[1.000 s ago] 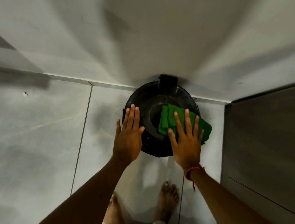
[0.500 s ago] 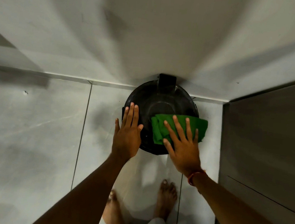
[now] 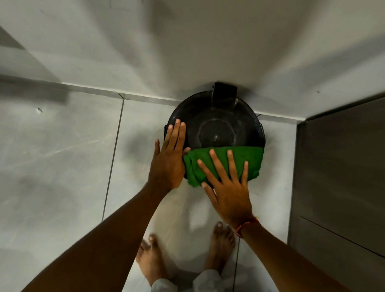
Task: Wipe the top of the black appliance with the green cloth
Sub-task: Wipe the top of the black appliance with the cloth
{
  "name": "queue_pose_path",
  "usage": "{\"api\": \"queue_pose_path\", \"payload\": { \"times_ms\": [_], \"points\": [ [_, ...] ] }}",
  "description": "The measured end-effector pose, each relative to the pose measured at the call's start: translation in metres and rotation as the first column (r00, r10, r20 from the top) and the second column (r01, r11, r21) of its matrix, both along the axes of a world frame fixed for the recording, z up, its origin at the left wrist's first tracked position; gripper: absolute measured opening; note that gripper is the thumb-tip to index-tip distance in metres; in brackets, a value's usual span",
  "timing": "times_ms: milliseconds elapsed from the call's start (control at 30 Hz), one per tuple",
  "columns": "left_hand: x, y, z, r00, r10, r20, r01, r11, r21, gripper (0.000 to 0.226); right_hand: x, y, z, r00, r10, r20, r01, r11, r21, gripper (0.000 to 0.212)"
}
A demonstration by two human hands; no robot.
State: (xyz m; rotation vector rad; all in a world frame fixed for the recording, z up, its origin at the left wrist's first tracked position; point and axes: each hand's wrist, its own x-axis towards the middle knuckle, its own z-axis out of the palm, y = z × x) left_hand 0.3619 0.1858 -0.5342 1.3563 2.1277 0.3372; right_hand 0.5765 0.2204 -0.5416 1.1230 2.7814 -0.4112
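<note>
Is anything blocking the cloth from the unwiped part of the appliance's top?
Nothing visible. The green cloth under the right hand lies on the black appliance; the left hand rests at its left rim.

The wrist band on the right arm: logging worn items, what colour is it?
Orange-red, a thin band at the wrist of the right hand, seen in the head view.

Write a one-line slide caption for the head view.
Right hand presses a green cloth flat on the black appliance top's near edge while the left hand steadies its side.
</note>
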Motion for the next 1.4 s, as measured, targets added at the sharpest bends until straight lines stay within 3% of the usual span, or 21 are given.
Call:
{"api": "queue_pose_path", "payload": {
  "times_ms": [100,200,267,333,400,500,600,667,767,867,1067,1133,1233,1300,1400],
  "points": [
    [0.001,0.0,0.003,1.0,0.017,-0.003,-0.017,1.0,0.009,0.064,0.027,-0.002,-0.001,1.0,0.02,0.014,-0.019,0.999,-0.029,0.058],
    [0.003,0.001,0.004,1.0,0.024,-0.017,-0.024,1.0,-0.002,0.064,0.021,0.01,0.007,0.966,-0.255,-0.033,0.248,0.958,-0.142,0.057],
    [0.005,0.001,0.003,0.999,0.026,-0.027,-0.026,1.0,-0.006,0.065,0.0,0.034,0.011,0.879,-0.469,-0.089,0.438,0.867,-0.24,0.059],
    [0.005,0.002,0.002,0.999,0.027,-0.038,-0.027,1.0,-0.006,0.065,-0.023,0.07,0.015,0.811,-0.578,-0.096,0.537,0.799,-0.27,0.06],
    [0.007,0.003,0.0,0.999,0.032,-0.039,-0.033,0.999,-0.009,0.065,-0.04,0.103,0.018,0.834,-0.547,-0.072,0.522,0.825,-0.215,0.063],
    [0.007,0.002,-0.002,0.998,0.043,-0.044,-0.044,0.999,-0.014,0.066,-0.049,0.122,0.019,0.96,-0.279,-0.032,0.276,0.958,-0.077,0.062],
    [0.01,0.001,-0.002,0.998,0.047,-0.04,-0.047,0.999,-0.013,0.066,-0.027,0.105,0.017,0.997,-0.082,-0.015,0.081,0.996,-0.031,0.062],
    [0.01,0.003,-0.001,0.998,0.051,-0.029,-0.052,0.999,-0.013,0.066,-0.008,0.091,0.013,0.977,-0.197,-0.08,0.188,0.976,-0.109,0.062],
    [0.009,0.004,-0.002,0.998,0.061,-0.013,-0.061,0.998,-0.018,0.066,-0.01,0.096,0.012,0.866,-0.477,-0.149,0.438,0.868,-0.232,0.065],
    [0.009,0.005,-0.002,0.997,0.071,0.016,-0.071,0.997,-0.013,0.066,-0.038,0.138,0.018,0.796,-0.585,-0.156,0.529,0.797,-0.29,0.064],
    [0.007,-0.002,-0.004,0.997,0.07,0.037,-0.071,0.997,0.028,0.063,-0.073,0.155,0.023,0.925,-0.379,-0.014,0.37,0.911,-0.183,0.062],
    [0.008,-0.002,-0.005,0.997,0.069,0.032,-0.07,0.997,0.018,0.063,-0.072,0.132,0.024,0.981,-0.195,0.01,0.196,0.979,-0.06,0.061],
    [0.006,-0.001,-0.007,0.999,0.031,-0.035,-0.032,0.999,-0.043,0.07,-0.056,0.09,0.017,0.999,0.031,0.038,-0.031,0.999,0.007,0.06],
    [0.004,-0.003,-0.007,0.996,-0.025,-0.089,0.02,0.998,-0.056,0.083,-0.041,0.057,0.013,1.0,0.009,0.017,-0.009,1.0,-0.016,0.059],
    [0.002,-0.002,-0.004,0.999,-0.028,-0.037,0.027,0.999,-0.034,0.091,-0.016,0.03,0.014,1.0,0.006,0.014,-0.006,1.0,-0.022,0.059]
  ]
}}
